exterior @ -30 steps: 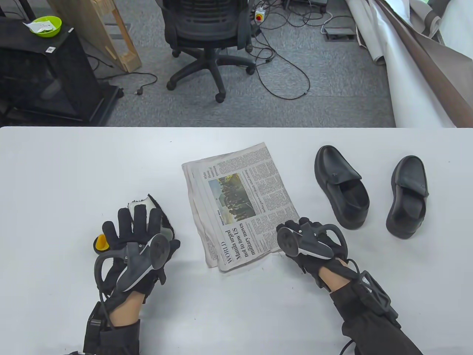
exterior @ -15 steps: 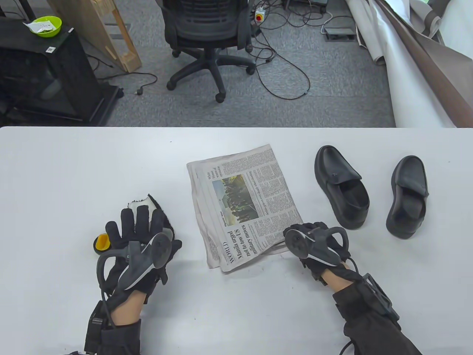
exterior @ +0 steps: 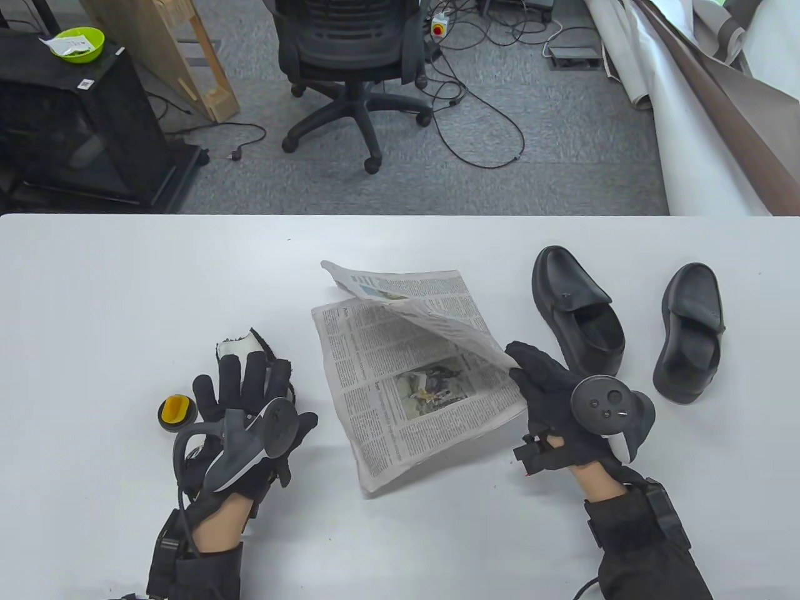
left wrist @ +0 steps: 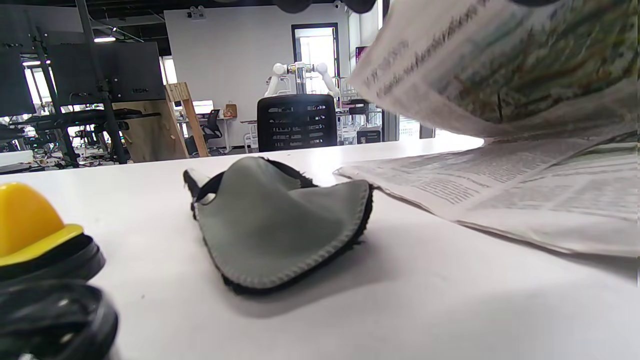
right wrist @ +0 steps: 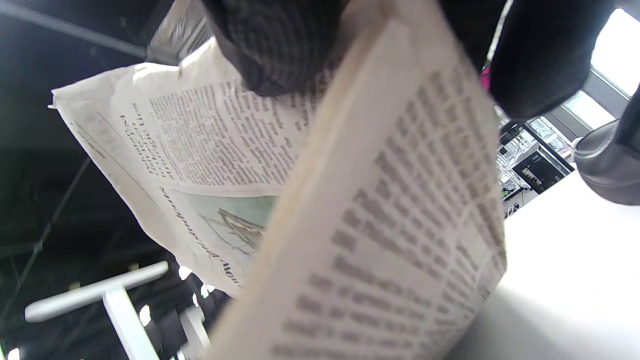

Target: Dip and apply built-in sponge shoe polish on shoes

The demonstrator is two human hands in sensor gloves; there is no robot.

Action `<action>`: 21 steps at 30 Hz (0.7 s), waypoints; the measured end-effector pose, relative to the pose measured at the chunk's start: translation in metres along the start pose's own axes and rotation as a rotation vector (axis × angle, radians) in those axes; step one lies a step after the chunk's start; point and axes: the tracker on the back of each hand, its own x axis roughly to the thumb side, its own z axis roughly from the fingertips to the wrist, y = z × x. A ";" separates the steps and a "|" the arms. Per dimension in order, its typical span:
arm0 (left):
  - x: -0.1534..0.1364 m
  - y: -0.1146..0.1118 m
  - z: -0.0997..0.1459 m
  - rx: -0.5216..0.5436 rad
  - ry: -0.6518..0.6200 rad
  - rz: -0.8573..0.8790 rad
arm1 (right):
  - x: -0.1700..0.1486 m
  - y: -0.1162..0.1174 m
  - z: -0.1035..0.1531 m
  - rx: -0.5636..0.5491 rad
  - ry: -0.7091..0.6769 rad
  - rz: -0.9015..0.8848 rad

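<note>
My right hand (exterior: 562, 400) pinches the newspaper (exterior: 412, 369), its top sheets lifted. The shoes (exterior: 578, 312) lie at its one o'clock, long axes toward twelve. My left hand (exterior: 244, 406) rests flat on the cloth (exterior: 240, 344); the polish (exterior: 177, 414) sits at its nine o'clock.

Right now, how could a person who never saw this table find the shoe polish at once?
Start at the white table and go to the left hand near its front edge. Just left of that hand stands the shoe polish, a small round black tin. Its yellow top sets it apart from the grey cloth beside it.
</note>
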 end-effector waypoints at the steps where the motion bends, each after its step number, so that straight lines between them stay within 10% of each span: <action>1: 0.000 0.000 0.000 -0.001 0.000 -0.002 | -0.001 -0.001 0.000 0.002 -0.001 -0.033; 21: 0.042 -0.034 -0.012 -0.173 -0.177 -0.059 | -0.053 -0.014 -0.038 0.286 0.270 -0.757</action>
